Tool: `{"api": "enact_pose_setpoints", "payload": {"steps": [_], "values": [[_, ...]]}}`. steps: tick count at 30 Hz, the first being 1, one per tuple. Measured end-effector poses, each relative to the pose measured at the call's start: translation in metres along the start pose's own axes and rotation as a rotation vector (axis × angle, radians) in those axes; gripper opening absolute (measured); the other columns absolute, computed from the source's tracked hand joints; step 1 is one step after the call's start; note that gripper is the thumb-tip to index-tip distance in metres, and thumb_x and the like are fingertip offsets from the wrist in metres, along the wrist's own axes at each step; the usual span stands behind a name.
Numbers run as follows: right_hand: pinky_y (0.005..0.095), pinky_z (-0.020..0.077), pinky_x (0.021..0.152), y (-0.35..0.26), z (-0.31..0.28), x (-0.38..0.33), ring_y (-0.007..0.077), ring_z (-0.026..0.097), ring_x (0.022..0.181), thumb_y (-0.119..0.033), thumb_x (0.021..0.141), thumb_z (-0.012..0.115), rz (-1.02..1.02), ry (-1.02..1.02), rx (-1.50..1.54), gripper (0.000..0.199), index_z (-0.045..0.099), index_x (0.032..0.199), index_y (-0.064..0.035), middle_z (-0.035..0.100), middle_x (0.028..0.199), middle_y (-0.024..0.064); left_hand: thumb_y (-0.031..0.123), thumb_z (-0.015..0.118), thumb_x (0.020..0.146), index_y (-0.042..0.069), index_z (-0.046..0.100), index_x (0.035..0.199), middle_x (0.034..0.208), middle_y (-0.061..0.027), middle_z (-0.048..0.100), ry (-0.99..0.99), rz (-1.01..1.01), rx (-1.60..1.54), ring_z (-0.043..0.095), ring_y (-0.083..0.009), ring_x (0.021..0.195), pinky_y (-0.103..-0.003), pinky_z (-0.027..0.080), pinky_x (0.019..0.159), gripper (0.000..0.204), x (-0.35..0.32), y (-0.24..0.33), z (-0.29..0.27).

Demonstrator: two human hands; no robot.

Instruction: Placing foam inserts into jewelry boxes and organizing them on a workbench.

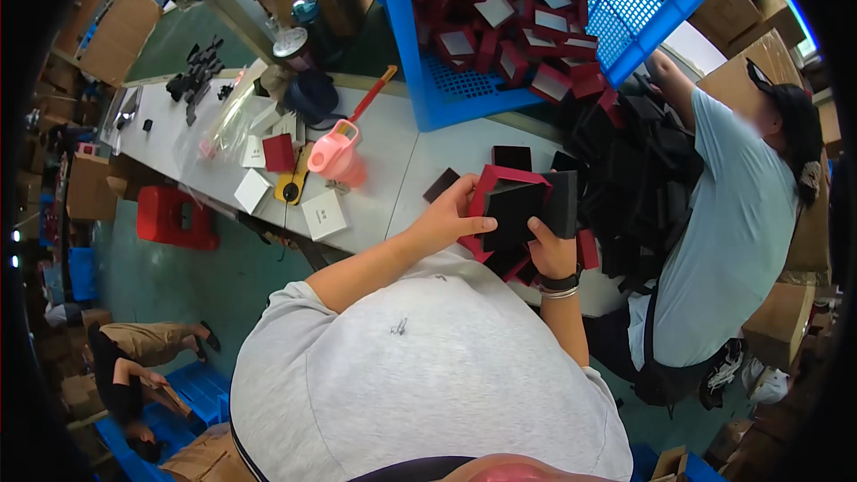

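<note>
In front of my chest, my left hand (453, 217) grips the side of a small red box (488, 180), thumb across its near face. My right hand (553, 252) holds a black foam-like insert (561, 203) at the box's right, thumb pressed on a flat black panel (518, 211) that covers most of the box's front. Whether the insert sits in the box or against it, I cannot tell. Just beyond my hands, a dark square piece (511, 158) and another dark piece (441, 185) lie on the table. More red and black pieces lie under my hands.
A blue crate (400, 36) of red boxes stands behind. Black boxes (634, 178) are heaped at right, by a co-worker (741, 214) reaching toward the crate. A pink jug (337, 159), red-handled tool (373, 94) and white boxes (324, 215) sit at left; a red stool (175, 217) stands below.
</note>
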State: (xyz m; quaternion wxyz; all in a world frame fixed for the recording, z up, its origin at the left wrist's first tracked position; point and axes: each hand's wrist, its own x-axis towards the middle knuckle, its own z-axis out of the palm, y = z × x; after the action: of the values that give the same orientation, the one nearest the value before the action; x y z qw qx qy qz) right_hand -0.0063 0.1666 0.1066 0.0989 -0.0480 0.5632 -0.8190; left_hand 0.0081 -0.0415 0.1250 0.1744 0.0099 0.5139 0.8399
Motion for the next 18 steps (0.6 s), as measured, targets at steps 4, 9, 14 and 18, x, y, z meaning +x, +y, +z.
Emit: {"api": "enact_pose_setpoints", "payload": {"steps": [4,9,14,18], "values": [[0.034,0.0342,0.107,0.003,0.008,-0.008,0.0204,0.044,0.127,-0.001,0.082,0.065,0.026,-0.081,0.137,0.075,0.027,0.147,-0.0017,0.044,0.14,0.0112,0.013,0.075,0.082,0.011,0.042,0.131,0.116,-0.009,0.058,-0.166,0.012,0.083,0.058,-0.0168,0.102,-0.031,0.049,0.089,0.059,-0.009,0.019,-0.008],[0.0346,0.033,0.108,0.008,0.008,-0.007,0.0207,0.041,0.13,-0.002,0.082,0.067,0.01,-0.115,0.036,0.076,0.027,0.147,-0.0018,0.04,0.144,0.0118,0.015,0.071,0.086,0.013,0.042,0.131,0.115,-0.0107,0.06,-0.117,0.094,0.322,0.058,-0.0167,0.101,-0.031,0.049,0.086,0.054,-0.012,0.024,-0.014],[0.0347,0.0317,0.109,0.006,0.0,-0.001,0.0195,0.04,0.131,0.001,0.078,0.07,-0.105,-0.209,-0.19,0.081,0.028,0.147,-0.0016,0.036,0.148,0.0108,0.009,0.06,0.093,0.01,0.041,0.125,0.111,-0.0114,0.058,0.029,0.158,0.172,0.057,-0.0158,0.097,-0.031,0.046,0.088,0.037,-0.014,-0.002,-0.027],[0.0328,0.0354,0.106,0.008,0.005,-0.004,0.0195,0.043,0.128,0.006,0.074,0.072,-0.038,-0.203,-0.249,0.083,0.029,0.145,-0.0021,0.034,0.149,0.0107,0.01,0.058,0.095,0.009,0.046,0.12,0.097,-0.0016,0.055,0.137,0.311,0.202,0.051,-0.0077,0.083,-0.023,0.042,0.072,0.028,-0.017,-0.015,-0.018]]}}
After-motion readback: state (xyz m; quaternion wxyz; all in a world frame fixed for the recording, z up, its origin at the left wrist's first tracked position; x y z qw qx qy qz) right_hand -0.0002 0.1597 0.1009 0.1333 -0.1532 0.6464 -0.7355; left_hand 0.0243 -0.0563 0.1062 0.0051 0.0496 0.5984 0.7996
